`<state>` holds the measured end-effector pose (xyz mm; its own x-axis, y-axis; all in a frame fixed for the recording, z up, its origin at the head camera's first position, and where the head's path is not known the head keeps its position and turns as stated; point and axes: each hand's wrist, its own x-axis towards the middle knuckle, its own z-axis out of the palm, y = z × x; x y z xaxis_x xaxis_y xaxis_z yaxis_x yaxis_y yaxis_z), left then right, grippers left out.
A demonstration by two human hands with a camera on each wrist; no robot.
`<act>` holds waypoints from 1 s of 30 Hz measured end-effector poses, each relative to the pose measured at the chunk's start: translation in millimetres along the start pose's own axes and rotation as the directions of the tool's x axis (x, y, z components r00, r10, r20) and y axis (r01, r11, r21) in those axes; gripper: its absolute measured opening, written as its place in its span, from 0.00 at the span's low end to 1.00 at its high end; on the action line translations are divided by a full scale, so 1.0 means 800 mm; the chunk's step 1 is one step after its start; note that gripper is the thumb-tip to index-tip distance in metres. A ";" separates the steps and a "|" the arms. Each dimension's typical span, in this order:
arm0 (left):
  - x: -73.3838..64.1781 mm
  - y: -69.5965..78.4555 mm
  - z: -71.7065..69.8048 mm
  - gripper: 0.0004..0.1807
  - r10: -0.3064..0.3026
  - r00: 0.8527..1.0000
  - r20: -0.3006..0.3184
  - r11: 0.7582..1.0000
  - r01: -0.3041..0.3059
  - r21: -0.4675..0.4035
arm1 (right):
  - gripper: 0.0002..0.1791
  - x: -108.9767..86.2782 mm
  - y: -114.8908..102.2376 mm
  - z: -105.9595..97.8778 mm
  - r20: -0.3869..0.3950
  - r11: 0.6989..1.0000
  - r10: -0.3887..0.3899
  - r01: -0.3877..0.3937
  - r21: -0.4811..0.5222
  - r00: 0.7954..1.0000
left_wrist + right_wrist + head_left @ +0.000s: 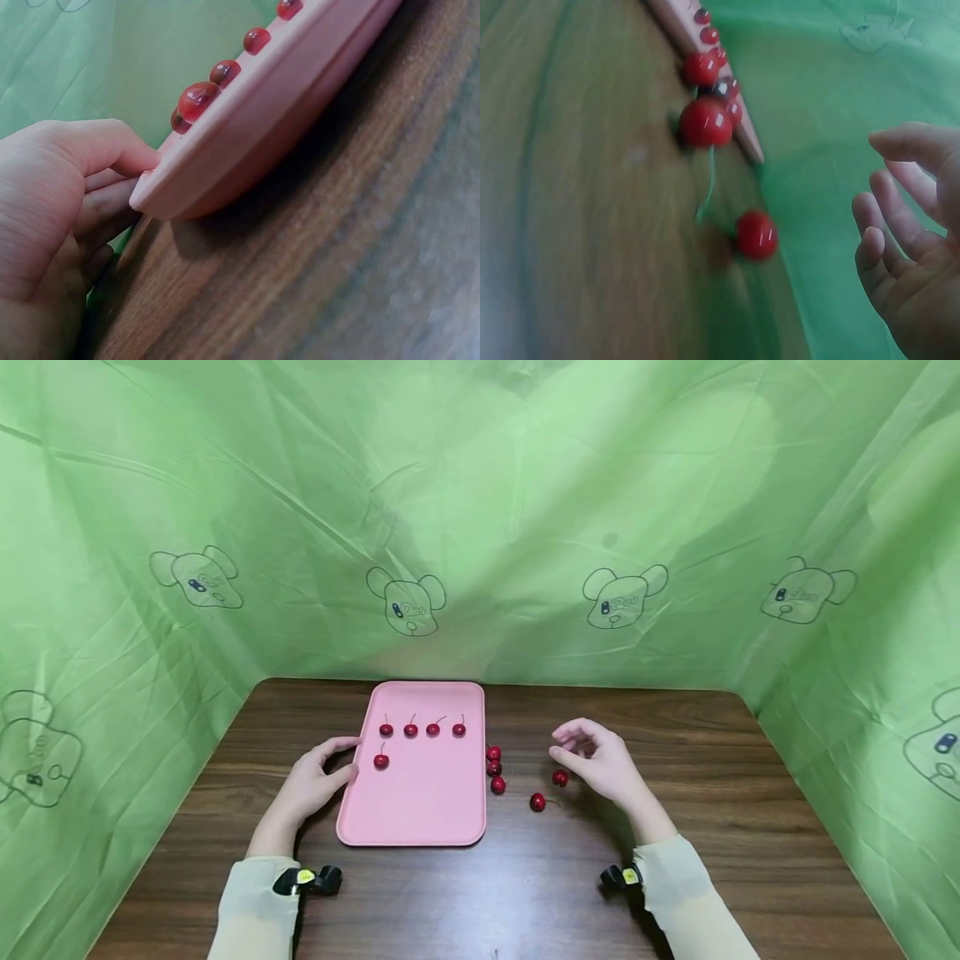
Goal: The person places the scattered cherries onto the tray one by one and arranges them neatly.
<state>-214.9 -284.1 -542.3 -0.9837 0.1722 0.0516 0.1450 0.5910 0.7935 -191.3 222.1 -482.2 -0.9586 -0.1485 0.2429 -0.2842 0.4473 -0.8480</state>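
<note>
A pink tray [435, 810] lies on the table, with several red cherries [411, 730] in a row across its upper part. One more cherry [381, 762] sits below the row's left end. My left hand [311, 785] holds the tray's left edge, thumb and fingers at the rim [161, 187]. Three cherries [494, 768] cluster against the tray's right side. Farther right, one cherry [537, 802] with its stem and another cherry [560, 777] lie on the wood. Above the latter hovers my right hand [600, 764], fingers loosely bent and holding nothing.
The dark wooden table [450, 910] is bordered by green cloth [510, 527] with printed bear faces at the back and sides. Black wrist cameras [327, 881] are strapped at both cuffs.
</note>
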 end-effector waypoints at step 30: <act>0.000 0.003 -0.001 0.26 -0.006 1.000 0.007 1.000 0.006 0.012 | 0.21 -0.027 0.060 -0.015 0.298 0.998 0.046 -0.054 0.021 0.953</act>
<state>-214.5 -283.4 -540.3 -0.9839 0.1737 0.0427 0.1403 0.6013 0.7866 -184.5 257.2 -522.2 -0.9218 -0.3840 0.0525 -0.2313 0.4362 -0.8696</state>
